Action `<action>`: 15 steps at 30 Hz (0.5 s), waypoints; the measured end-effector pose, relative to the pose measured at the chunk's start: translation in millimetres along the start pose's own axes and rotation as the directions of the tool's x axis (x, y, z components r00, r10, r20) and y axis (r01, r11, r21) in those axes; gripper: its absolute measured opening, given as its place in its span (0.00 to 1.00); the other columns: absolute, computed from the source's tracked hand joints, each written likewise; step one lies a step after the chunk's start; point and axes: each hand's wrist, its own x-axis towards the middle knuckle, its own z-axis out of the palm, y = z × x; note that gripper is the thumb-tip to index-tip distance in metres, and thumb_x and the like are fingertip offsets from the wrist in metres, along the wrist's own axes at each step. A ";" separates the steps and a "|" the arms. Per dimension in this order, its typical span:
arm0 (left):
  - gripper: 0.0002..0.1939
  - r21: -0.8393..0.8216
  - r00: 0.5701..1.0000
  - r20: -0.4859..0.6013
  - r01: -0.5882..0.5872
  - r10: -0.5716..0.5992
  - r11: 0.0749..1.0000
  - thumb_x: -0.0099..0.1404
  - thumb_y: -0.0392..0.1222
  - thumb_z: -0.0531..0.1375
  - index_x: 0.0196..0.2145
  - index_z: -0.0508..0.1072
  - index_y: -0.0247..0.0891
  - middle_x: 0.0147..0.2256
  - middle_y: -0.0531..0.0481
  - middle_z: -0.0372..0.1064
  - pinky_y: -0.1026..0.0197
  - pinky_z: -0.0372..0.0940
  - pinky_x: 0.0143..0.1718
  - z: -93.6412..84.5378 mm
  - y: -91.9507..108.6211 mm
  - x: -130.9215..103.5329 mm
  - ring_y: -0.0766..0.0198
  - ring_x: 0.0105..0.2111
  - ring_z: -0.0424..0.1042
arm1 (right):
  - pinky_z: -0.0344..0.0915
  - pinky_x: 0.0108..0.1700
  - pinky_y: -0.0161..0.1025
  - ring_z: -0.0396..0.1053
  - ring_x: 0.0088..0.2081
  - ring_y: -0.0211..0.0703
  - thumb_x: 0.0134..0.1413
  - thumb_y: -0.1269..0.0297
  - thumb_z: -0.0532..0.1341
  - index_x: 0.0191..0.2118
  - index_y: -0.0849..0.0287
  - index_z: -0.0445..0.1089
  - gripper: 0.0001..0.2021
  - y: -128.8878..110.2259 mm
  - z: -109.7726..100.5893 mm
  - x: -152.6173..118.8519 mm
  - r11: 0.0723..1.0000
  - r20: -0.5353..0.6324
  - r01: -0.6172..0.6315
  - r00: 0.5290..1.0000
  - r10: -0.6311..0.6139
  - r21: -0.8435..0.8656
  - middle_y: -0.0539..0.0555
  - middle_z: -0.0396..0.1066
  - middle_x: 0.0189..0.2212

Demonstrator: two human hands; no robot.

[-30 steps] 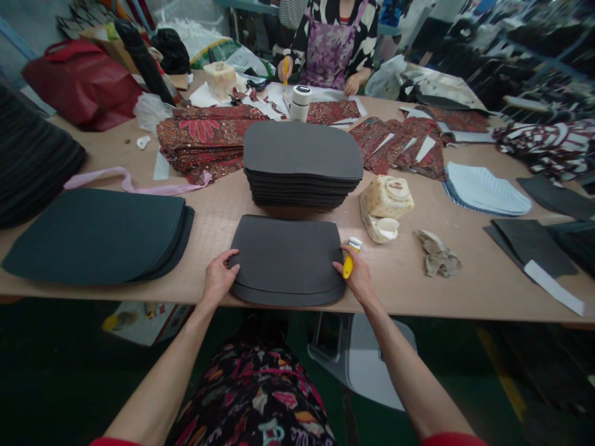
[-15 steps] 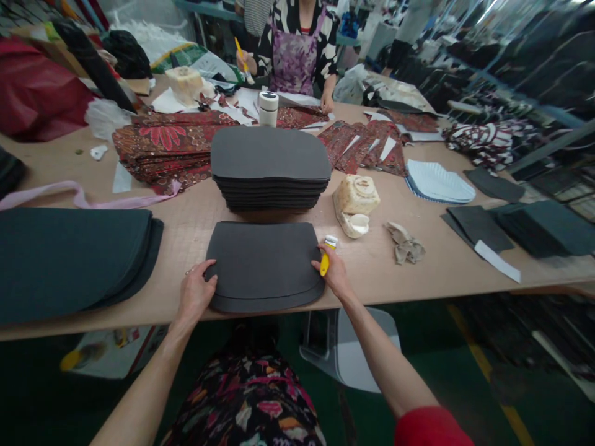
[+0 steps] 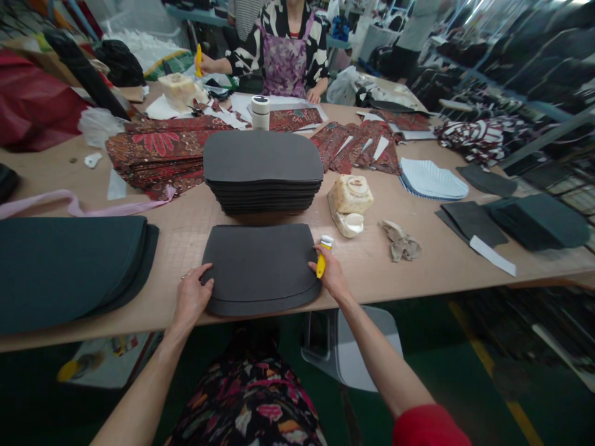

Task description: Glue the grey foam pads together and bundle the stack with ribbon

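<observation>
Far brush (image 3: 199, 60) moved left | dark panels (image 3: 260, 263) between left hand (image 3: 192, 295), right hand (image 3: 331, 271)

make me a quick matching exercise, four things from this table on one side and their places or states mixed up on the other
1. yellow-handled brush
2. beige cloth
3. white flask
4. low pile of grey panels

a. upright behind the tall panel stack
b. between the left hand and right hand
c. crumpled
d. held in the right hand

Pairs: 1-d, 2-c, 3-a, 4-b
</observation>
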 end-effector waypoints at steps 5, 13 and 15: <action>0.24 0.043 1.000 0.020 0.007 -0.008 0.999 0.54 0.40 0.55 0.49 0.70 0.33 0.41 0.41 0.69 0.53 0.66 0.43 -0.3 1.1 1.6 0.55 0.38 0.69 | 0.60 0.34 0.38 0.64 0.30 0.42 0.48 0.61 0.58 0.52 0.60 0.64 0.23 2.3 3.0 -0.2 1.000 -0.010 0.000 1.000 0.000 0.004 0.54 0.68 0.32; 0.24 0.121 1.000 0.014 -0.004 0.002 0.993 0.54 0.41 0.54 0.49 0.70 0.32 0.40 0.40 0.68 0.51 0.64 0.46 -1.6 5.8 1.5 0.53 0.39 0.68 | 0.63 0.38 0.39 0.67 0.34 0.43 0.48 0.64 0.57 0.52 0.60 0.65 0.22 5.4 8.1 0.5 0.999 -0.043 0.036 0.998 -0.036 0.002 0.55 0.70 0.37; 0.24 0.132 1.000 0.015 -0.012 0.010 0.991 0.54 0.41 0.53 0.48 0.70 0.32 0.40 0.41 0.68 0.52 0.64 0.46 -2.6 6.0 -0.2 0.54 0.38 0.68 | 0.63 0.40 0.40 0.68 0.36 0.44 0.47 0.65 0.57 0.51 0.60 0.65 0.22 4.6 8.3 -2.4 0.999 -0.053 0.051 0.997 -0.051 -0.004 0.56 0.70 0.38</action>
